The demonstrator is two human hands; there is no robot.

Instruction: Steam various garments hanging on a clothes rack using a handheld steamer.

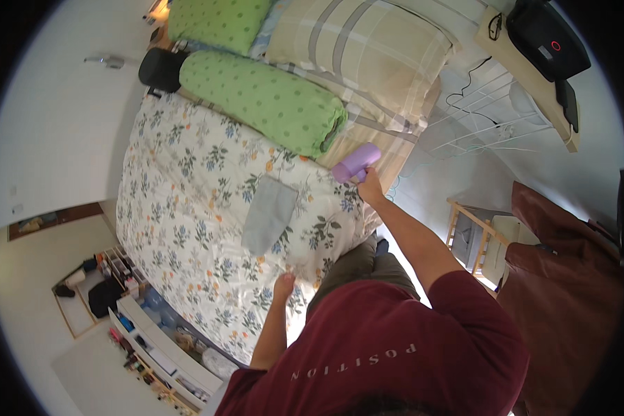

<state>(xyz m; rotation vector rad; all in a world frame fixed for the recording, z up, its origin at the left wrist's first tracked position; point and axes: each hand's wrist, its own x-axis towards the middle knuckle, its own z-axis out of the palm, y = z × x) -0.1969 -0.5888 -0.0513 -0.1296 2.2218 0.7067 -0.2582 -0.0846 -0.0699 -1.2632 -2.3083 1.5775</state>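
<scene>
My right hand (370, 183) grips the handle of a purple handheld appliance (357, 162), perhaps a hair dryer or a garment steamer, over the bed's right edge near the bolster's end. My left hand (285, 283) hangs over the near part of a floral bedspread (197, 208); its fingers look curled, but whether it holds anything is unclear. Beyond it a folded grey cloth (271, 214) lies flat on the bedspread. A green dotted bolster (265, 99) lies across the bed, with a black cylindrical object (161, 70) at its left end.
A green pillow (216, 23) and a beige plaid pillow (364, 52) lie at the head of the bed. At right are a wall shelf (530, 78) with a black case, a wooden-framed rack (473, 221) and brown fabric (556, 291). Open shelving (161, 359) stands at lower left.
</scene>
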